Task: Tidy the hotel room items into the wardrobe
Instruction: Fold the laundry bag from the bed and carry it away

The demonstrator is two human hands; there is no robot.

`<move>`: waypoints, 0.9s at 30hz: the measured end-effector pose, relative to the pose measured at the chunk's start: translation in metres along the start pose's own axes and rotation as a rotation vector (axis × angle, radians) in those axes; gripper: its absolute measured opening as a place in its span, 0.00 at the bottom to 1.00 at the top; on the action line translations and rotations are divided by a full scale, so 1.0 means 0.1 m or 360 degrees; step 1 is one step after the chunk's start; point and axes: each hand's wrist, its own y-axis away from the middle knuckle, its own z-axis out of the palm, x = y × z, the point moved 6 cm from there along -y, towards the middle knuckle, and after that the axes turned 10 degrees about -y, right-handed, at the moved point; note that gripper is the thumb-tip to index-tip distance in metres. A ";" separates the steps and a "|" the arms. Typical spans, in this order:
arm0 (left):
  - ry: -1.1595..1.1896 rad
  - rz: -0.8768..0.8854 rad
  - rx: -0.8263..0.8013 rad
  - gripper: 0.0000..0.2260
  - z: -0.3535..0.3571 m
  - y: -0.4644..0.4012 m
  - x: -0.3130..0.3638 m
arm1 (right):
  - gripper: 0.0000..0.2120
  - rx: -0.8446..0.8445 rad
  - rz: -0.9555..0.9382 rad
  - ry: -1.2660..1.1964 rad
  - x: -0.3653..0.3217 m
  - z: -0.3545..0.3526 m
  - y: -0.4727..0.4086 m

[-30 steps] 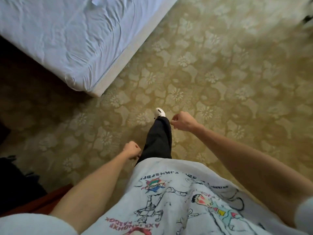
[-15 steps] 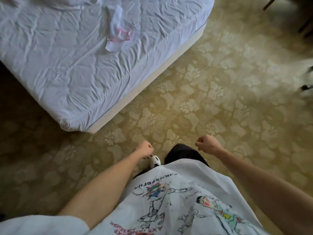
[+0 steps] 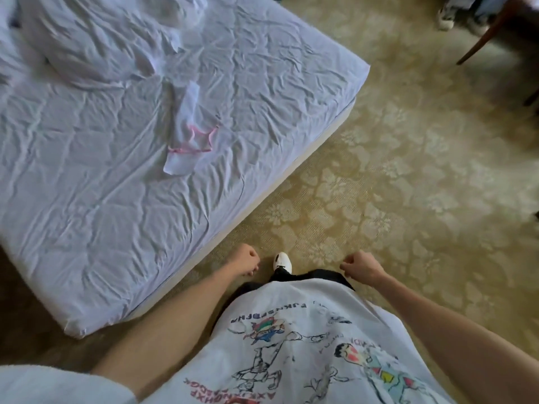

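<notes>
Both hands hang in front of the person over the patterned carpet (image 3: pixel 393 176) — the left hand (image 3: pixel 244 264) and right hand (image 3: pixel 360 266) each have fingers curled into a loose fist, holding nothing. A white garment (image 3: pixel 186 129) with pink trim lies flat on the wrinkled bed (image 3: pixel 87 214), well apart from both hands, with a pillow (image 3: pixel 87 45) beyond it. A white shoe (image 3: pixel 282 261) shows between the hands.

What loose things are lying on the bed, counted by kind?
Pillow: 1
White garment with pink trim: 1
Total: 2
Both lie on the bed. A white bundle at the top edge is too blurred to count.
</notes>
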 end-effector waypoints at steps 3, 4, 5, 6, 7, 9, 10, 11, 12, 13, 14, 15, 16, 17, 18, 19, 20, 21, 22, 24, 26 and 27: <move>0.0031 -0.0121 0.0155 0.13 -0.58 -0.27 -0.05 | 0.11 -0.0026 -0.0231 0.0127 -0.96 -0.37 -0.52; 0.0032 -0.0170 0.0199 0.13 -0.73 -0.35 -0.12 | 0.10 -0.0066 -0.0312 0.0163 -1.29 -0.43 -0.64; 0.0045 -0.0249 0.0210 0.11 -0.87 -0.42 -0.20 | 0.09 -0.0117 -0.0387 0.0181 -1.62 -0.46 -0.76; 0.0073 -0.0323 0.0209 0.11 -0.99 -0.47 -0.28 | 0.09 -0.0166 -0.0463 0.0208 -1.96 -0.47 -0.87; 0.0124 -0.0375 0.0194 0.11 -1.08 -0.54 -0.35 | 0.09 -0.0209 -0.0539 0.0250 -2.30 -0.49 -0.97; 0.0203 -0.0435 0.0194 0.13 -1.26 -0.69 -0.46 | 0.10 -0.0259 -0.0696 0.0359 -2.93 -0.49 -1.19; 0.0264 -0.0470 0.0191 0.12 -1.35 -0.76 -0.51 | 0.10 -0.0282 -0.0770 0.0410 -3.22 -0.47 -1.30; 0.0329 -0.0511 0.0183 0.11 -1.44 -0.85 -0.55 | 0.11 -0.0307 -0.0838 0.0460 -3.49 -0.46 -1.42; 0.0390 -0.0542 0.0178 0.11 -1.51 -0.97 -0.60 | 0.11 -0.0332 -0.0891 0.0508 -3.74 -0.44 -1.55; 0.0453 -0.0578 0.0179 0.11 -1.60 -1.09 -0.64 | 0.11 -0.0353 -0.0910 0.0552 -3.97 -0.45 -1.68; 0.0503 -0.0601 0.0189 0.12 -1.71 -1.21 -0.65 | 0.11 -0.0368 -0.0921 0.0591 -4.16 -0.46 -1.84; 0.0551 -0.0629 0.0188 0.12 -1.83 -1.34 -0.65 | 0.11 -0.0381 -0.0916 0.0641 -4.33 -0.48 -1.99; 0.0589 -0.0627 0.0208 0.12 -1.95 -1.47 -0.64 | 0.11 -0.0397 -0.0919 0.0698 -4.47 -0.52 -2.14; 0.0625 -0.0631 0.0219 0.11 -2.09 -1.57 -0.60 | 0.11 -0.0411 -0.0925 0.0756 -4.60 -0.57 -2.28; 0.0672 -0.0622 0.0230 0.11 -2.21 -1.69 -0.55 | 0.11 -0.0429 -0.0926 0.0797 -4.71 -0.64 -2.41; 0.0710 -0.0618 0.0232 0.11 -2.34 -1.78 -0.48 | 0.11 -0.0439 -0.0910 0.0824 -4.80 -0.73 -2.51; 0.0731 -0.0602 0.0245 0.11 -2.47 -1.89 -0.41 | 0.11 -0.0433 -0.0876 0.0852 -4.87 -0.83 -2.63; 0.0750 -0.0590 0.0250 0.12 -2.62 -1.99 -0.33 | 0.12 -0.0423 -0.0846 0.0892 -4.92 -0.94 -2.76; 0.0781 -0.0575 0.0271 0.12 -2.75 -2.11 -0.27 | 0.12 -0.0415 -0.0820 0.0921 -4.97 -1.06 -2.91; 0.0855 -0.0576 0.0302 0.13 -2.95 -2.34 -0.20 | 0.12 -0.0395 -0.0748 0.0978 -5.02 -1.32 -3.21; 0.0934 -0.0594 0.0337 0.13 -3.06 -2.56 -0.16 | 0.12 -0.0392 -0.0648 0.1058 -5.04 -1.55 -3.46; 0.0969 -0.0618 0.0359 0.14 -3.08 -2.71 -0.18 | 0.12 -0.0394 -0.0609 0.1091 -5.07 -1.64 -3.58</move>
